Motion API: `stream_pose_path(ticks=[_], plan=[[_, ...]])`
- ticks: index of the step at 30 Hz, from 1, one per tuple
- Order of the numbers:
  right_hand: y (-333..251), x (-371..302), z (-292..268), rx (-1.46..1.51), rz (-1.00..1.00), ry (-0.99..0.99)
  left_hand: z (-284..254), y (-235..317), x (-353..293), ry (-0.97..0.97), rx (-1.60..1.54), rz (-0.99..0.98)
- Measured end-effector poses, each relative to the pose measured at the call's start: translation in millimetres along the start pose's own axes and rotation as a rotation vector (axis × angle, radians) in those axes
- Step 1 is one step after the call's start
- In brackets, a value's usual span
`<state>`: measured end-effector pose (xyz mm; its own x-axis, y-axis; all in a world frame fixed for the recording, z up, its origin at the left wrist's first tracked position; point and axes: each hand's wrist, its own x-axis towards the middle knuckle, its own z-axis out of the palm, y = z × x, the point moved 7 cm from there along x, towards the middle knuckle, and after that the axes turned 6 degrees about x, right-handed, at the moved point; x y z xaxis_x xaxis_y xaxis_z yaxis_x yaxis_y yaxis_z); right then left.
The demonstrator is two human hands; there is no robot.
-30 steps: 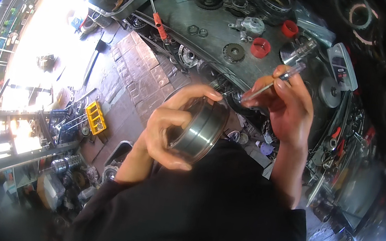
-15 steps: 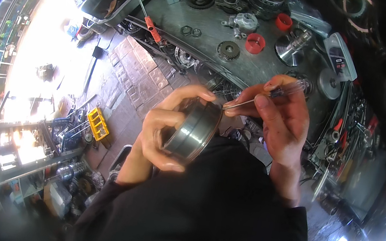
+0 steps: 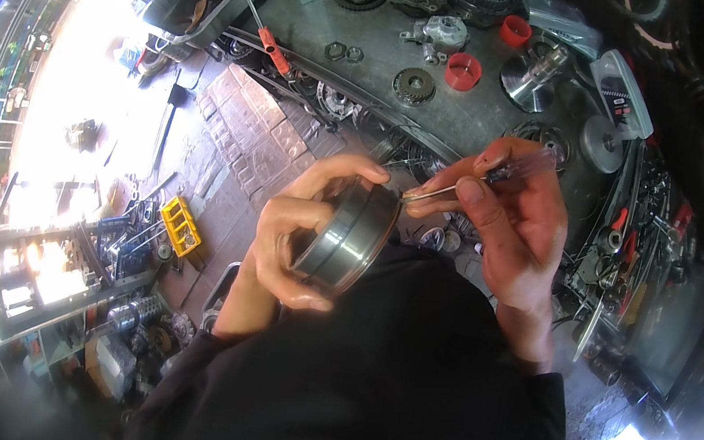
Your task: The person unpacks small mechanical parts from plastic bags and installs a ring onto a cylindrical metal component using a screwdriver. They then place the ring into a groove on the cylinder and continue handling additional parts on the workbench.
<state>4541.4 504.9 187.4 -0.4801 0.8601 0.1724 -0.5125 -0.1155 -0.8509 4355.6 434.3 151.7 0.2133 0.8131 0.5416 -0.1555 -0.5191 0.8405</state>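
Note:
My left hand [image 3: 289, 227] is wrapped round a shiny steel drum [image 3: 351, 236], a wide ring-shaped part tilted on its side in front of my dark clothing. Between the thumb and fingers of my right hand [image 3: 519, 231] is a slim screwdriver [image 3: 516, 168] with a clear handle, blurred toward its end. Its thin shaft points left, and the tip is at the drum's right-hand rim. Whether the tip touches the rim or sits inside a groove, I cannot tell. My right fingertips are close beside that rim too.
Beyond my hands stands a metal workbench [image 3: 363, 85] bearing a gear [image 3: 414, 86], red plastic caps [image 3: 462, 72], a shafted disc [image 3: 532, 79] and a clear plastic box [image 3: 622, 97]. An orange-handled screwdriver [image 3: 274, 52] lies at its left edge. A yellow tray [image 3: 180, 226] is lower left.
The right hand's thumb and the screwdriver have shifted slightly, with the handle now more blurred. The drum stays in my left hand, almost unmoved. The whole view has shifted a little.

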Motion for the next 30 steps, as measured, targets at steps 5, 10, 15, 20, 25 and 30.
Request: stream_pose_path(ticks=[5,10,15,20,25,30], plan=[[-1,-1,3,-0.127,-0.006,-0.008,-2,-2,0,-0.008,0.002,-0.016],[-1,-2,6,-0.142,-0.035,-0.001,-4,-1,-2,-0.014,0.021,-0.032],[0,-6,9,-0.181,-0.025,0.011,-4,2,-4,-0.02,0.061,-0.017],[-2,-11,12,-0.26,-0.037,0.033,-4,5,-4,-0.037,0.114,-0.035],[-3,-12,15,-0.389,0.002,-0.017,-5,9,2,-0.071,0.177,0.002],[-6,-14,13,-0.334,-0.106,0.104,-3,15,7,-0.046,0.208,0.038]])
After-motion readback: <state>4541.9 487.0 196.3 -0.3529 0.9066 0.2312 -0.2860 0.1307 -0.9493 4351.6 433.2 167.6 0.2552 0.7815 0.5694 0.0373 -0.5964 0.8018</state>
